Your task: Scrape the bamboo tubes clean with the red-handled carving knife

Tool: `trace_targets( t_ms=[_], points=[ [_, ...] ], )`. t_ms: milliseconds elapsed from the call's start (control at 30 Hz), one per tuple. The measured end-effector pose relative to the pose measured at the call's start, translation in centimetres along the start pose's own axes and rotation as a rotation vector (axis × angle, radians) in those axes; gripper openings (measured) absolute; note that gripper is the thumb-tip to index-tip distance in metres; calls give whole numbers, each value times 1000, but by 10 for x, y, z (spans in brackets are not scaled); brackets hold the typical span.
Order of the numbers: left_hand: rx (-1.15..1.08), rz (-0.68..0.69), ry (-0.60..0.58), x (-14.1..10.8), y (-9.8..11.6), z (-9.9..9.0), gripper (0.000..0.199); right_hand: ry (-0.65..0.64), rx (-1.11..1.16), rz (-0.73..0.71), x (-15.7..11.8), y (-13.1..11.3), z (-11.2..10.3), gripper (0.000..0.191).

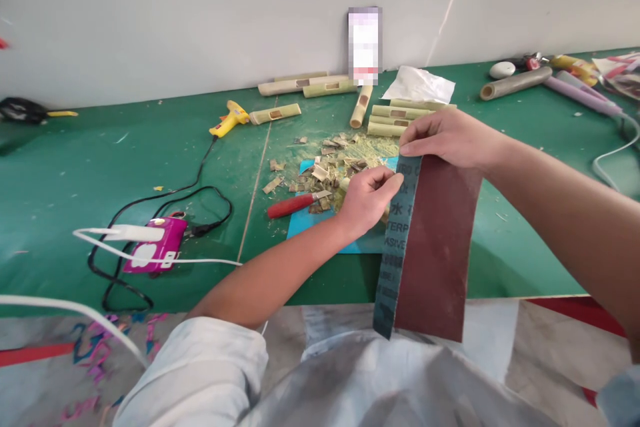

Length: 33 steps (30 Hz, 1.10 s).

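A sandpaper sheet was held upright in front of the body, its lower end hanging over the near edge of the green table; along its left side a strip of printed blue backing was folded over the dark red face. Its upper edge was gripped between the thumb and fingers of the right hand. The fingers of the left hand were curled, and its thumb was placed at the strip's edge; whether the edge was pinched there cannot be told. Beyond, a red-handled knife was laid partly on a blue sheet, beside scattered bamboo chips. Farther, a yellow glue gun was placed near cut bamboo tubes, and a phone was stood near the wall.
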<state>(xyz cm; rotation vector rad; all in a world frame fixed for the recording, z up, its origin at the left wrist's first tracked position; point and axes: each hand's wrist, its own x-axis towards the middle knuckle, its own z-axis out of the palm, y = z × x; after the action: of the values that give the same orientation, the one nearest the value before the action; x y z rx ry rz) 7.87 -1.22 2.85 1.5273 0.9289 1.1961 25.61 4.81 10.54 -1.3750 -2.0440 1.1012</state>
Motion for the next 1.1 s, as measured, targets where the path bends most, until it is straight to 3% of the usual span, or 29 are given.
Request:
trace_targets(
  t_ms=[133, 300, 500, 633, 733, 800, 967, 1100],
  points=[
    [37, -14, 25, 4, -1, -1, 39, -44, -94, -15, -2, -5, 10, 12],
    [86, 71, 97, 6, -2, -8, 38, 7, -156, 16, -6, -9, 11, 19],
    [84, 95, 113, 6, -4, -13, 42, 258, -218, 181, -24, 16, -11, 36],
    [26, 63, 128, 5, -5, -14, 43, 298, -45, 278, -45, 49, -11, 45],
    [46, 84, 125, 4, -4, -16, 42, 272, 331, 293, -57, 70, 0, 43],
    [78, 91, 125, 3, -2, -17, 41, 244, 447, 275, -60, 78, 9, 39],
    [348, 80, 115, 5, 5, -21, 30, 388, 398, 160, -60, 77, 23, 25],
    [657, 95, 81, 8, 7, -25, 43, 510, 361, 129, -63, 69, 27, 24]
  ],
)
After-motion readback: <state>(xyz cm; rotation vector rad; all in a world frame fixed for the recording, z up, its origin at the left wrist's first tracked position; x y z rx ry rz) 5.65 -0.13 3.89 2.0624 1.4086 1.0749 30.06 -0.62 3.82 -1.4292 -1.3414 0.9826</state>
